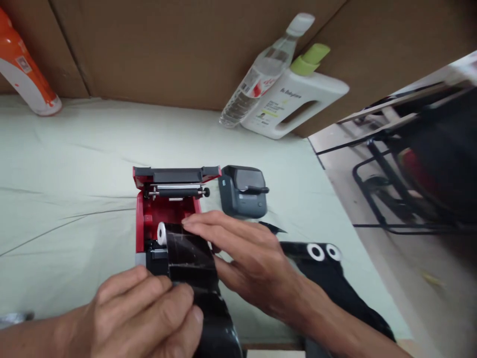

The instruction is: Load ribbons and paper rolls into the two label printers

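Note:
A red label printer (147,211) lies open on the cloth-covered table, its lid (175,175) tipped back. A black ribbon (190,256) on a white core (161,233) stretches from the printer toward me. My right hand (242,258) rests on the ribbon roll with fingers stretched flat over it. My left hand (145,313) is closed, pinching the near end of the ribbon.
A grey small printer (244,191) stands right of the red one. More black ribbon with two white cores (322,252) lies at the right. A water bottle (264,69), a white jug (294,99) and an orange bottle (22,69) lean against cardboard at the back. The table edge runs along the right.

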`<action>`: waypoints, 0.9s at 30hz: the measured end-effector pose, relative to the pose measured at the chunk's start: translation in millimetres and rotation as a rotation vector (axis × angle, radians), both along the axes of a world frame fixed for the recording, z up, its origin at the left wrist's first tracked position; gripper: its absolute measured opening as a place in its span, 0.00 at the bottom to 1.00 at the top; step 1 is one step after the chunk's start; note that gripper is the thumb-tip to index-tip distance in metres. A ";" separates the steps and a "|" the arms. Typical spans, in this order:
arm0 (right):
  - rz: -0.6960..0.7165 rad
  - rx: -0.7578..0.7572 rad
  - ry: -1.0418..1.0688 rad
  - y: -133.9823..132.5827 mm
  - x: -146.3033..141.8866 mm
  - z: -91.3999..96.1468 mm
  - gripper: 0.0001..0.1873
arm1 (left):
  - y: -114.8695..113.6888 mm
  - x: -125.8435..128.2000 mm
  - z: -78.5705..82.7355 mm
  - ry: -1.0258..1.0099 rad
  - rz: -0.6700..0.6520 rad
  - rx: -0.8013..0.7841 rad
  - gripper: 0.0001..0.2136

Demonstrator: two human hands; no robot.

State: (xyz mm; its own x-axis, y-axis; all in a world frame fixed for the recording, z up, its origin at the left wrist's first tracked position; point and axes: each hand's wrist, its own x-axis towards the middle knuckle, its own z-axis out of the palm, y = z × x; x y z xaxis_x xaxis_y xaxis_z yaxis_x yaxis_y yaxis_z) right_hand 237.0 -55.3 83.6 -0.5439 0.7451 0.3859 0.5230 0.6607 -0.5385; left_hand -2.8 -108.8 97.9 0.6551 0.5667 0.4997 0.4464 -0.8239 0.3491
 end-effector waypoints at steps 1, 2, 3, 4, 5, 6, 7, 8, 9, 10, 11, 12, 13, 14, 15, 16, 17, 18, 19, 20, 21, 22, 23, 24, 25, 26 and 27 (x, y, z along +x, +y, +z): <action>0.022 -0.024 0.001 5.3 -3.7 -1.1 0.20 | 2.1 -1.2 -3.5 -0.028 0.006 0.028 0.14; 0.039 -0.052 -0.001 9.4 -6.9 -2.4 0.19 | 4.2 -1.8 -7.2 -0.061 0.007 0.053 0.15; 0.052 -0.081 -0.008 12.4 -9.4 -3.6 0.18 | 6.2 -1.9 -10.6 -0.093 0.005 0.069 0.15; 0.057 -0.113 -0.017 14.5 -11.5 -4.6 0.17 | 8.0 -1.4 -13.4 -0.115 0.014 0.070 0.15; 0.058 -0.145 -0.027 15.8 -13.1 -5.6 0.16 | 9.5 -0.6 -15.6 -0.133 0.027 0.065 0.14; 0.057 -0.175 -0.035 16.7 -14.3 -6.4 0.15 | 10.4 0.2 -17.0 -0.150 0.034 0.064 0.14; 0.055 -0.204 -0.039 17.3 -15.2 -7.2 0.14 | 10.9 1.0 -17.8 -0.155 0.033 0.063 0.14; 0.055 -0.231 -0.038 17.7 -15.7 -8.2 0.14 | 11.1 1.5 -18.2 -0.153 0.029 0.063 0.14; 0.055 -0.256 -0.034 18.1 -16.0 -9.2 0.14 | 11.0 1.7 -18.5 -0.149 0.025 0.065 0.15; 0.053 -0.276 -0.026 18.4 -16.1 -10.4 0.14 | 10.8 1.6 -18.7 -0.143 0.021 0.066 0.16; 0.052 -0.291 -0.019 18.8 -16.0 -11.5 0.14 | 10.6 1.3 -19.0 -0.142 0.019 0.068 0.16; 0.049 -0.303 -0.016 19.3 -15.9 -12.4 0.15 | 10.6 0.9 -19.5 -0.139 0.015 0.068 0.17; 0.043 -0.316 -0.019 19.7 -15.7 -12.9 0.15 | 10.9 0.6 -20.0 -0.137 0.013 0.067 0.18; 0.039 -0.328 -0.028 20.3 -15.4 -13.0 0.15 | 11.5 0.3 -20.5 -0.136 0.009 0.067 0.18; 0.031 -0.342 -0.045 20.8 -15.1 -12.5 0.14 | 12.3 0.3 -20.8 -0.133 0.005 0.067 0.18; 0.023 -0.355 -0.067 21.3 -14.7 -11.6 0.14 | 13.3 0.5 -21.0 -0.130 0.001 0.068 0.18; 0.017 -0.368 -0.094 21.8 -14.1 -10.2 0.14 | 14.4 0.8 -21.0 -0.130 -0.003 0.070 0.18; 0.011 -0.378 -0.122 22.3 -13.6 -8.6 0.14 | 15.4 1.3 -20.8 -0.129 -0.007 0.072 0.18; 0.008 -0.385 -0.150 22.9 -13.0 -6.8 0.14 | 16.3 1.8 -20.4 -0.131 -0.009 0.073 0.17; 0.006 -0.386 -0.173 23.4 -12.5 -4.9 0.14 | 17.0 2.2 -19.9 -0.132 -0.011 0.074 0.17; 0.003 -0.384 -0.192 24.1 -12.3 -2.9 0.13 | 17.4 2.7 -19.4 -0.133 -0.011 0.074 0.16; 0.000 -0.380 -0.206 24.8 -12.4 -1.0 0.14 | 17.6 3.1 -18.9 -0.132 -0.012 0.073 0.16; -0.004 -0.380 -0.221 25.6 -12.9 0.7 0.14 | 17.5 3.4 -18.5 -0.132 -0.015 0.072 0.15; -0.007 -0.386 -0.238 26.4 -13.8 2.3 0.15 | 17.4 3.8 -18.3 -0.133 -0.016 0.070 0.15; -0.008 -0.395 -0.257 27.2 -15.0 3.5 0.16 | 17.3 4.2 -18.1 -0.135 -0.015 0.068 0.15; -0.006 -0.402 -0.278 27.9 -16.2 4.2 0.17 | 17.3 4.6 -18.1 -0.137 -0.014 0.068 0.15; -0.005 -0.406 -0.300 28.5 -17.5 4.5 0.18 | 17.4 5.0 -18.1 -0.140 -0.012 0.069 0.15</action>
State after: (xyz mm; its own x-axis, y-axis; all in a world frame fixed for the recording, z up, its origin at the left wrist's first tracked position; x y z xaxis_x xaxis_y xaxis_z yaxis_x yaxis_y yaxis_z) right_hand 219.5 -26.8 88.1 -0.5823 0.8058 -0.1077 0.6966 0.4263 -0.5771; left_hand 2.2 -91.4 79.8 0.5829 0.5206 0.6238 0.3878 -0.8529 0.3495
